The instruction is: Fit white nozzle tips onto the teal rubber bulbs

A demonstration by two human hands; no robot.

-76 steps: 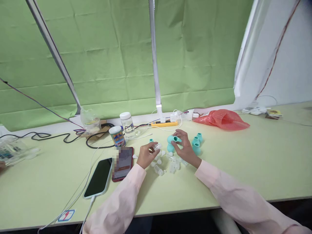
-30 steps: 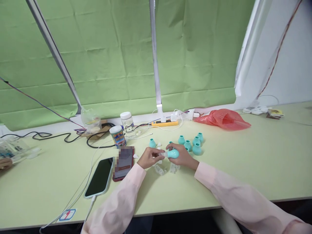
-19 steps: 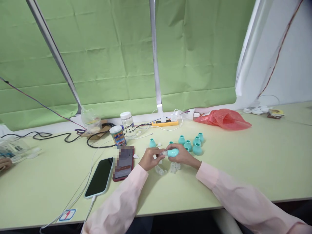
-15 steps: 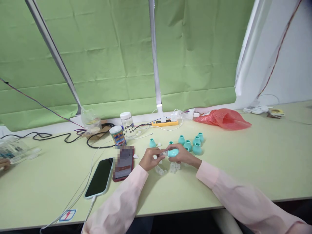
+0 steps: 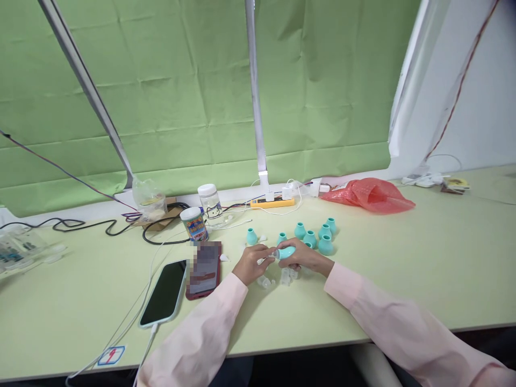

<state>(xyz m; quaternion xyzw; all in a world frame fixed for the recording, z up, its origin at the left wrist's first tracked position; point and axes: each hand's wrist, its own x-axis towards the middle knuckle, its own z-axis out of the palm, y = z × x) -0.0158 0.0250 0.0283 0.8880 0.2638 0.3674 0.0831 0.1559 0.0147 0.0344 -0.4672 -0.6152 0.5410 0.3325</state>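
Between my hands is a teal rubber bulb (image 5: 286,252), lying sideways with its neck to the left. My right hand (image 5: 303,255) is closed around it. The fingers of my left hand (image 5: 253,262) pinch a small clear plastic tip (image 5: 272,255) at the bulb's neck; how far it sits in the neck is hidden by the fingers. Several more teal bulbs (image 5: 325,245) stand upright with open necks behind my right hand, and one teal bulb (image 5: 251,236) stands behind my left. Clear plastic pieces (image 5: 287,276) lie on the table just below my hands.
Left of my hands lie a phone in a dark red case (image 5: 205,271) and a white-edged phone (image 5: 164,293) on a charging cable. A printed can (image 5: 195,226) and a clear jar (image 5: 211,204) stand behind them. At the back are a yellow power strip (image 5: 272,203) and a red plastic bag (image 5: 368,195).
My left hand has shifted slightly right, closer to the bulb's neck, and less of the clear tip shows. At the far left edge, another person's hand has gone out of view.
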